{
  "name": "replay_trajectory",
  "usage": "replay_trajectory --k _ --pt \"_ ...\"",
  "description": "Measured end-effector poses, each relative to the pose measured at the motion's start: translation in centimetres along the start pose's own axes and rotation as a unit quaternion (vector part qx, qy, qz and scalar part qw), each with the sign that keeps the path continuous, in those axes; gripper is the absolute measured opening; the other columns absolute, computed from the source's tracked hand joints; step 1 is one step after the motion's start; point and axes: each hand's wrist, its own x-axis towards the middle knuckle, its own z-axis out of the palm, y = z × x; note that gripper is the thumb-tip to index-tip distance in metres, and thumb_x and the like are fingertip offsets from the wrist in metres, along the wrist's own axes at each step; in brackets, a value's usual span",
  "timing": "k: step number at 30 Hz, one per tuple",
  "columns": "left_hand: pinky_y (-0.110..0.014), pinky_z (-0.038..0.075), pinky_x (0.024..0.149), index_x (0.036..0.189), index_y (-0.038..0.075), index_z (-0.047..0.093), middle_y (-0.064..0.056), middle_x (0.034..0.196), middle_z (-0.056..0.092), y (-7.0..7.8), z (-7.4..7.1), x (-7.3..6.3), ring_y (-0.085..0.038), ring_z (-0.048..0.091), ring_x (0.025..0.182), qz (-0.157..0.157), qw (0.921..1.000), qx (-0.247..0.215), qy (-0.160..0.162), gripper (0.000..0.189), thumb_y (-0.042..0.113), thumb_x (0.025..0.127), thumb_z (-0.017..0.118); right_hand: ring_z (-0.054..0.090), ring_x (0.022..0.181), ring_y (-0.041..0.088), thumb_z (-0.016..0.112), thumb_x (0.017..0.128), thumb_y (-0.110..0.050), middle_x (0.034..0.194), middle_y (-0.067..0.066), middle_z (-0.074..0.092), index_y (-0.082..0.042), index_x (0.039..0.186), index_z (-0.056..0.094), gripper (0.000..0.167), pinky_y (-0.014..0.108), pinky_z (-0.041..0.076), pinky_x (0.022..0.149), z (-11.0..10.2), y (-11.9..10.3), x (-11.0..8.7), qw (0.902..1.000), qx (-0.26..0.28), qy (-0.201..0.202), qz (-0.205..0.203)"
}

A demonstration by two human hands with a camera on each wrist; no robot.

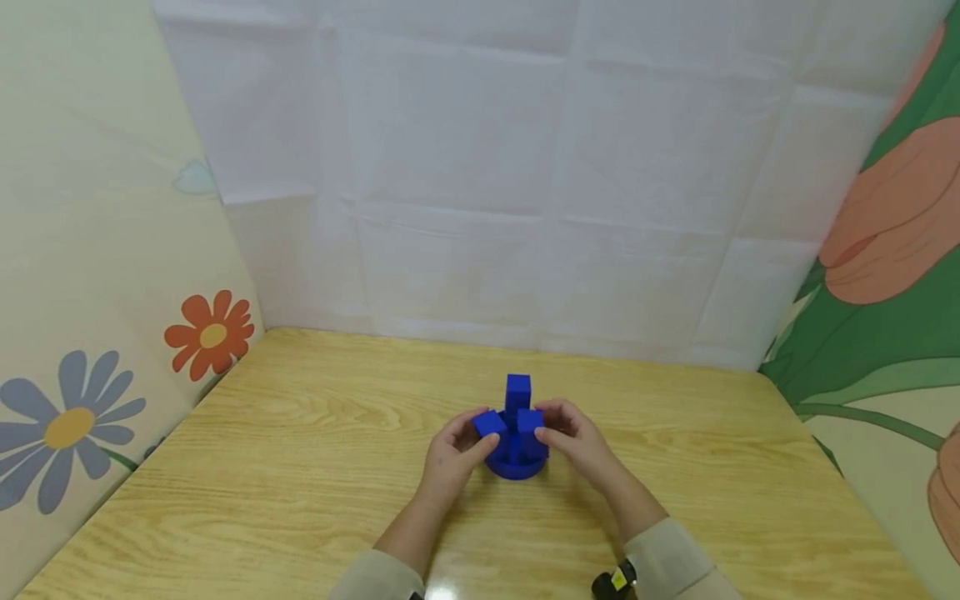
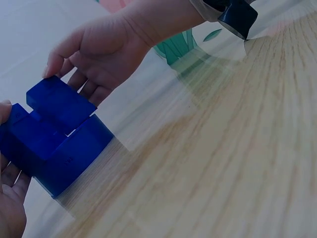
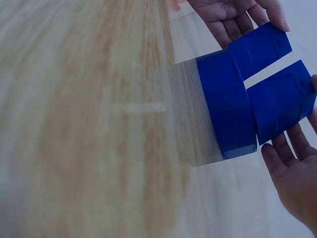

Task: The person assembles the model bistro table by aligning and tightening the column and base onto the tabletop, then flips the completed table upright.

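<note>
A round blue base point(image 1: 515, 472) stands on the wooden table, with three upright blue blocks rising from it. The left block point(image 1: 491, 424) is pinched between the thumb and fingers of my left hand point(image 1: 448, 458), and it leans slightly outward. My right hand point(image 1: 581, 442) grips the right block point(image 1: 531, 419) the same way, thumb on the near side. Behind these two, the taller-looking back block point(image 1: 518, 392) is untouched. In the right wrist view a narrow gap separates the two held blocks above the base's wall point(image 3: 225, 104). The fingers behind the blocks are partly hidden.
The wood-grain table point(image 1: 300, 500) extends around the blue piece. A white cloth point(image 1: 450, 167) hangs behind it, with flower-printed panels at left and right. A black wrist device point(image 1: 613, 581) sits at the right sleeve point(image 1: 675, 554).
</note>
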Motion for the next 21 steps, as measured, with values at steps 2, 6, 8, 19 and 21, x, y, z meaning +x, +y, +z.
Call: replay_trajectory --k 2,6,8,19,21 --pt "-0.016 0.050 0.089 0.127 -0.003 0.060 -0.022 0.123 0.063 0.0 0.0 0.0 -0.005 0.062 0.100 -0.003 1.0000 -0.003 -0.001 0.043 0.000 0.086 0.071 0.056 0.102 0.014 0.064 0.092 -0.008 0.117 0.020 0.061 0.002 0.128 0.056 0.038 0.027 0.046 0.091 0.1 0.1 0.1 0.9999 -0.010 0.010 0.006" --pt "-0.016 0.050 0.089 0.127 -0.003 0.060 -0.023 0.123 0.063 0.0 0.0 -0.1 -0.005 0.062 0.100 -0.002 1.0000 -0.002 0.000 0.043 0.000 0.086 0.071 0.055 0.099 0.016 0.066 0.091 -0.012 0.113 0.017 0.062 -0.005 0.131 0.056 0.042 0.028 0.047 0.085 0.1 0.1 0.3 0.9988 -0.042 0.017 0.019" --pt "-0.016 0.050 0.089 0.128 -0.003 0.060 -0.023 0.123 0.063 0.1 0.0 -0.1 -0.005 0.062 0.100 -0.002 1.0000 -0.001 0.000 0.043 0.001 0.086 0.071 0.054 0.097 0.017 0.067 0.091 -0.015 0.113 0.015 0.062 -0.008 0.134 0.055 0.045 0.028 0.046 0.081 0.1 0.1 0.4 0.9979 -0.058 0.013 0.024" --pt "-0.015 0.050 0.089 0.129 -0.003 0.059 -0.022 0.125 0.063 0.1 -0.1 -0.1 -0.009 0.061 0.103 -0.003 1.0000 0.007 -0.002 0.044 0.003 0.087 0.071 0.050 0.099 0.021 0.067 0.093 -0.023 0.124 0.013 0.058 -0.017 0.139 0.054 0.048 0.028 0.046 0.078 0.2 0.1 1.1 0.9964 -0.058 -0.006 0.062" --pt "-0.015 0.050 0.089 0.128 -0.003 0.059 -0.022 0.124 0.063 0.1 -0.1 -0.1 -0.008 0.061 0.102 -0.003 1.0000 0.007 -0.001 0.044 0.002 0.086 0.071 0.052 0.103 0.023 0.066 0.093 -0.021 0.128 0.014 0.058 -0.015 0.139 0.053 0.048 0.031 0.049 0.082 0.2 0.1 1.1 0.9969 -0.048 -0.009 0.061"
